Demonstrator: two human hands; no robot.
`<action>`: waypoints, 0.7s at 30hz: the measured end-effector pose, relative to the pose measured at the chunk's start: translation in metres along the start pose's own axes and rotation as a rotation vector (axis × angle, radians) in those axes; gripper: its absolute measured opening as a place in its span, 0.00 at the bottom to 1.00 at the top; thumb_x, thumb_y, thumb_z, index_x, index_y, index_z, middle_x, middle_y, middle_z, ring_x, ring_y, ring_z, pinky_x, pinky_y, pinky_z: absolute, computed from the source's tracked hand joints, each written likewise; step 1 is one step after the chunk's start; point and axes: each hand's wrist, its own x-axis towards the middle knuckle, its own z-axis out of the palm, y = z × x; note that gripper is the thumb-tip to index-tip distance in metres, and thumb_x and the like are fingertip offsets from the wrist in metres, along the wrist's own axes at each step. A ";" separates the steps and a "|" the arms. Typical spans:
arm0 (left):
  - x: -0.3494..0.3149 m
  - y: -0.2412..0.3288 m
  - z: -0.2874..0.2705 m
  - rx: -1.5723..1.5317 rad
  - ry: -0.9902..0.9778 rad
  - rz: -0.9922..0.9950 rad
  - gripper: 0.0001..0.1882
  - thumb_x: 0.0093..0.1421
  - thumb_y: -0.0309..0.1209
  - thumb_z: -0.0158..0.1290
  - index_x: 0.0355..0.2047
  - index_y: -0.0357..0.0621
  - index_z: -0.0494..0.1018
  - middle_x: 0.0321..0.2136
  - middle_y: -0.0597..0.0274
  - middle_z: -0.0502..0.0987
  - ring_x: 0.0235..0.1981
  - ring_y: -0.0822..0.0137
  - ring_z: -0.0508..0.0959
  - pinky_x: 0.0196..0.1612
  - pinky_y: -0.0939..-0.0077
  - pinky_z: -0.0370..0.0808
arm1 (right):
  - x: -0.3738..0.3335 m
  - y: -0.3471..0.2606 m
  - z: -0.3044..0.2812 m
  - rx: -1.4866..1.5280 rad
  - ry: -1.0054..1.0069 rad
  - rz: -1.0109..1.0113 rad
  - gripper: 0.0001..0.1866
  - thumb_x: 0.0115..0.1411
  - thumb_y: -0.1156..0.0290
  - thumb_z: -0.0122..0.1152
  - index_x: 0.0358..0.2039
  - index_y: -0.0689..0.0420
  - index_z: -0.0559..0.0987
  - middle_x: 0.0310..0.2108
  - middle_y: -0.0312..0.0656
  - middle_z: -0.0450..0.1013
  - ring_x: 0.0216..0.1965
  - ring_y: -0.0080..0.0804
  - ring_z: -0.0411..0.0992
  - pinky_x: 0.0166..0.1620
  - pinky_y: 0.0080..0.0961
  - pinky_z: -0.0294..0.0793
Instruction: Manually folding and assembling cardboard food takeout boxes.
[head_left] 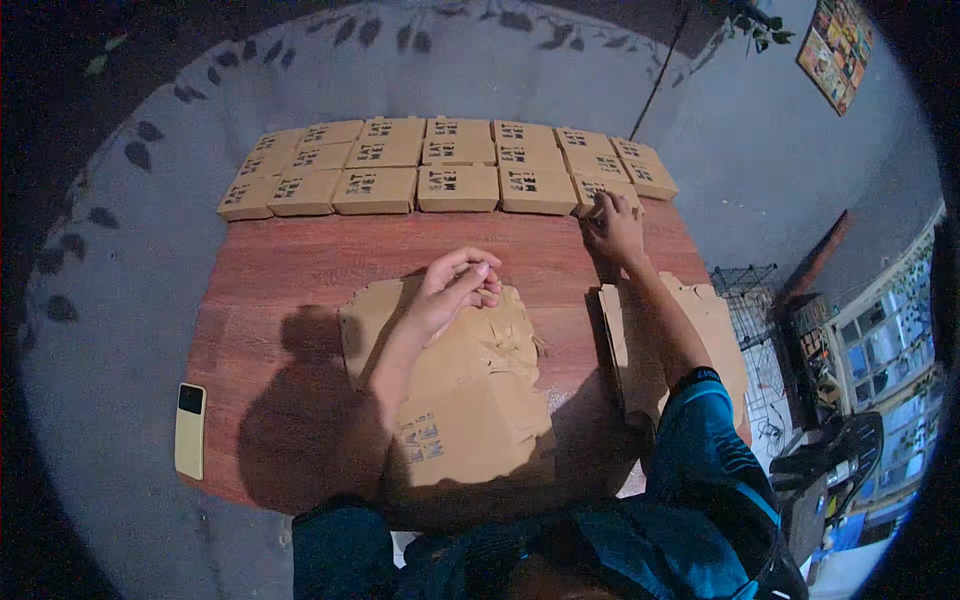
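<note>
Folded brown cardboard boxes (374, 190) with dark lettering on their lids stand side by side in rows along the far side of the table. At the right of the front row, my right hand (618, 230) has its fingers closed on the near edge of one cardboard box (596, 186). My left hand (455, 288) is held above a flat, unfolded box blank (480, 425) in front of me. Its fingers are curled toward the thumb, and nothing shows in them. Under my right forearm lies a stack of more flat blanks (640, 365).
The reddish wooden table (290, 260) has rounded near corners. A pale yellow phone (190, 432) lies at its left edge. A wire rack (755, 320) and a dark chair (850, 450) stand beyond the right side, and a grey wall (430, 75) rises behind.
</note>
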 end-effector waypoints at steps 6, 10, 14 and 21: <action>-0.001 0.001 0.001 0.030 0.026 -0.001 0.11 0.68 0.32 0.49 0.45 0.40 0.72 0.35 0.59 0.74 0.38 0.69 0.76 0.41 0.72 0.79 | -0.002 -0.003 -0.002 0.065 -0.053 0.029 0.35 0.57 0.51 0.59 0.62 0.50 0.63 0.60 0.49 0.63 0.67 0.58 0.53 0.65 0.68 0.41; 0.001 0.000 0.000 0.044 0.018 0.015 0.10 0.68 0.31 0.49 0.45 0.37 0.71 0.35 0.58 0.75 0.38 0.68 0.76 0.40 0.70 0.78 | -0.003 0.009 -0.023 0.028 -0.023 -0.001 0.38 0.57 0.52 0.61 0.65 0.48 0.59 0.65 0.48 0.57 0.68 0.58 0.50 0.64 0.70 0.40; 0.001 -0.001 -0.001 0.102 0.018 0.023 0.12 0.69 0.33 0.46 0.46 0.38 0.71 0.35 0.59 0.74 0.37 0.69 0.76 0.40 0.74 0.77 | -0.020 0.031 -0.069 0.027 -0.013 -0.060 0.38 0.56 0.55 0.63 0.65 0.45 0.60 0.67 0.48 0.55 0.69 0.55 0.49 0.64 0.70 0.40; 0.000 0.001 -0.001 0.084 0.004 0.041 0.12 0.70 0.33 0.46 0.46 0.38 0.71 0.35 0.60 0.73 0.37 0.69 0.76 0.41 0.73 0.78 | -0.101 -0.018 -0.209 0.171 -0.091 -0.110 0.23 0.51 0.63 0.67 0.48 0.53 0.75 0.58 0.46 0.65 0.62 0.50 0.62 0.62 0.56 0.58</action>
